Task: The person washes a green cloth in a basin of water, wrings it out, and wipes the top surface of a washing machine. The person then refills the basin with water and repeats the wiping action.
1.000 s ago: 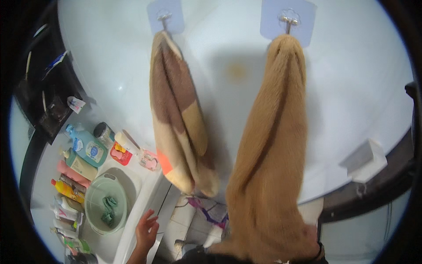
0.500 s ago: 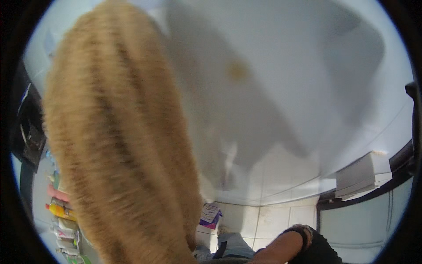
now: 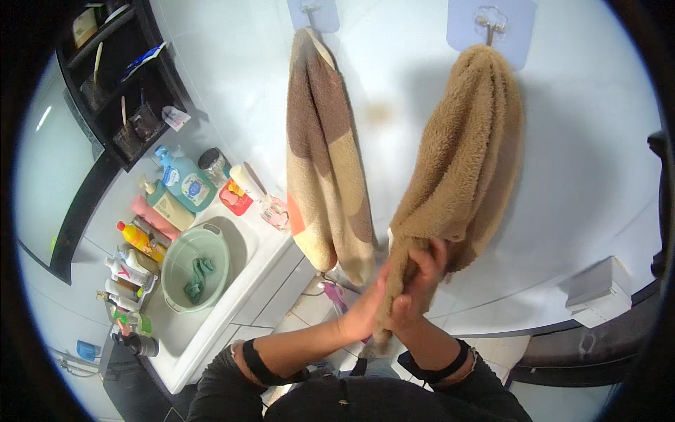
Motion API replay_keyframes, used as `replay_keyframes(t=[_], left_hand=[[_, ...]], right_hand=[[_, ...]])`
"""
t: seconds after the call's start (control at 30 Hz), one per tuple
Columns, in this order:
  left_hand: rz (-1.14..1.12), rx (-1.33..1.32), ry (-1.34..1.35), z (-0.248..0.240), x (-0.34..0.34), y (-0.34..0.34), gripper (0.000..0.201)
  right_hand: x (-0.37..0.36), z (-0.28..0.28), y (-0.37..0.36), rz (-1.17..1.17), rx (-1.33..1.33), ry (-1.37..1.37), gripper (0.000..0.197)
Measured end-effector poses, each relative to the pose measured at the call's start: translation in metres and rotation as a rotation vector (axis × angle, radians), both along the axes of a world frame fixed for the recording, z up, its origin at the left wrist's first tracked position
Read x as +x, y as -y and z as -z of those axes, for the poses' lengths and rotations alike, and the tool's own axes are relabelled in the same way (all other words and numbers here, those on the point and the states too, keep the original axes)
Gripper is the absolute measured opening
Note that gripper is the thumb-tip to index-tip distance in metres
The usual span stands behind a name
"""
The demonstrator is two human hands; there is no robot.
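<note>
A brown plush towel hangs from a hook on the white wall, in front of me and to the right. Its lower end is bunched between my two hands. From the left, my left hand presses against the hanging corner, its fingers partly hidden by the cloth. My right hand grips the same end from the right, with fingers bent over the fabric. Just left of it hangs a second towel, patterned in cream and brown, which neither hand touches.
A white sink counter at the left holds a pale green basin with a green cloth in it. Several bottles line its back. Above stands a black shelf. A white box is low on the right.
The brown towel filled the left side up close and blurred; now it hangs farther off at the right. The sink, the second towel and both my hands have come into view.
</note>
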State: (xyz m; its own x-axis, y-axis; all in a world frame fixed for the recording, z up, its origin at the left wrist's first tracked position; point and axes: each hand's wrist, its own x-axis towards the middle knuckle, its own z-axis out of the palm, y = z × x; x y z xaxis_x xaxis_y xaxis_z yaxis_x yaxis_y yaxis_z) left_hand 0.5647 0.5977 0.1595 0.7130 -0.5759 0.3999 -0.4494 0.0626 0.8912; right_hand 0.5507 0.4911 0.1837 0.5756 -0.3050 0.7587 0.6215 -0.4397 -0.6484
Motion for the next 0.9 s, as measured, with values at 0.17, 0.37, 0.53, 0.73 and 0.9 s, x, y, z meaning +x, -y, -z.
replay_keyframes(t=[0.17,0.37,0.53,0.73,0.9], left_hand=[[-0.096,0.001,-0.106,-0.014,-0.007,0.002,0.046],[0.650,-0.931,-1.349,-0.018,0.015,-0.002,0.059],[0.105,-0.474,-0.621,0.010,0.005,0.017,0.052],[0.360,-0.709,-1.070,-0.007,0.005,0.005,0.053],[0.512,-0.936,-1.201,-0.001,-0.018,0.022,0.052]], right_hand=[[-0.020,0.016,0.003,-0.287,-0.148,-0.170,0.067],[-0.045,0.015,0.045,-1.217,-0.407,-0.280,0.066],[0.003,0.043,0.041,-1.930,1.403,-0.192,0.071],[-0.030,0.075,0.058,-1.112,0.878,-0.470,0.068],[-0.046,0.072,0.024,-0.902,0.754,-0.609,0.052]])
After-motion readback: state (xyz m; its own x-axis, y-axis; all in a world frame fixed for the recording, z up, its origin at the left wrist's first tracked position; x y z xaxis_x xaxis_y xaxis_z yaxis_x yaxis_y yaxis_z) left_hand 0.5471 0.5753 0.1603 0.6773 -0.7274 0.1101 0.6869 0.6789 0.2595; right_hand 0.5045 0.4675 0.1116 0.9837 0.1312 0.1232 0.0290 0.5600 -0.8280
